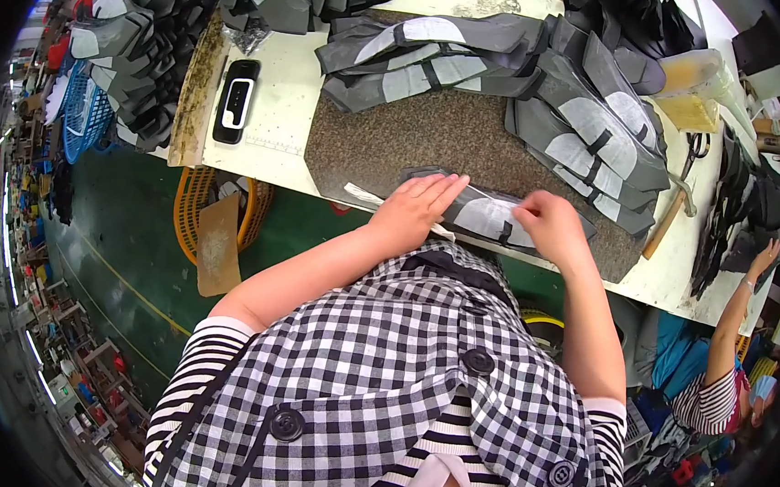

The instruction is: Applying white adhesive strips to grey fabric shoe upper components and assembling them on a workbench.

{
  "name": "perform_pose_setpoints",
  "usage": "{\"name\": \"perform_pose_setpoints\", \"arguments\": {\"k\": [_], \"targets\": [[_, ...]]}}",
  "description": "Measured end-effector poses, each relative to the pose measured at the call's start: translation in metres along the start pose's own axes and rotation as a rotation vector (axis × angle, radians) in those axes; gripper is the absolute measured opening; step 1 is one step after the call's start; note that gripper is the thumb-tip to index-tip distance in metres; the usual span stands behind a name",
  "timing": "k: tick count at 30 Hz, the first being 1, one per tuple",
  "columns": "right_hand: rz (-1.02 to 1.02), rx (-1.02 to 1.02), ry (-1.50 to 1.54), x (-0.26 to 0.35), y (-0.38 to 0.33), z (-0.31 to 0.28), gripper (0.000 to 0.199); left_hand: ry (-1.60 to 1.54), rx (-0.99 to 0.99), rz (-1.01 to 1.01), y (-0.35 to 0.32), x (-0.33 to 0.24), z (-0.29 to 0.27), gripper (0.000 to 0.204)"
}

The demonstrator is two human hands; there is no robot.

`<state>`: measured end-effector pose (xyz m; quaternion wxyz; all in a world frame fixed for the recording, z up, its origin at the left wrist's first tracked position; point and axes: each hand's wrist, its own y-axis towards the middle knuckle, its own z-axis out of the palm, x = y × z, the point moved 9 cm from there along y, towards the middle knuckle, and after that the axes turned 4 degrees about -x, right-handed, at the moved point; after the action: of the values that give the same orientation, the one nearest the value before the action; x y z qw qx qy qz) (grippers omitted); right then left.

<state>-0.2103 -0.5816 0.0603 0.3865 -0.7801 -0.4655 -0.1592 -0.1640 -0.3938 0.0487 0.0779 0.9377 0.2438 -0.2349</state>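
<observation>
Bare speckled mat (389,138) ahead, hemmed by grey piece stacks (592,122) behind and right.

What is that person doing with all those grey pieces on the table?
A person at a workbench is pressing one grey shoe-upper piece flat on a speckled brown mat. The left hand lies flat on one end; the right hand pinches the other end. Piles of matching grey pieces sit behind it, and a hammer lies to the right. Another person's hand reaches in at the far right.
</observation>
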Motion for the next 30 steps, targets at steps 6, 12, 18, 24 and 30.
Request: {"name": "perform_pose_setpoints", "arguments": {"k": [6, 12, 18, 24, 30], "targets": [[0.129, -0.362, 0.212, -0.058, -0.034, -0.034, 0.017, 0.181, 0.015, 0.062, 0.005, -0.003, 0.006, 0.064], [0.209, -0.353, 0.272, -0.102, -0.017, -0.016, 0.018, 0.188, -0.019, 0.092, 0.006, -0.005, 0.007, 0.064], [0.225, -0.359, 0.218, -0.103, -0.014, -0.018, 0.021, 0.138, -0.036, -0.013, 0.025, -0.022, 0.001, 0.054], [0.225, -0.368, 0.187, -0.099, -0.016, -0.017, 0.020, 0.061, -0.025, 0.265, 0.078, -0.098, 0.022, 0.054], [0.217, -0.633, 0.421, -0.123, -0.023, -0.022, 0.025, 0.217, 0.244, 0.338, 0.081, -0.107, 0.059, 0.057]]}}
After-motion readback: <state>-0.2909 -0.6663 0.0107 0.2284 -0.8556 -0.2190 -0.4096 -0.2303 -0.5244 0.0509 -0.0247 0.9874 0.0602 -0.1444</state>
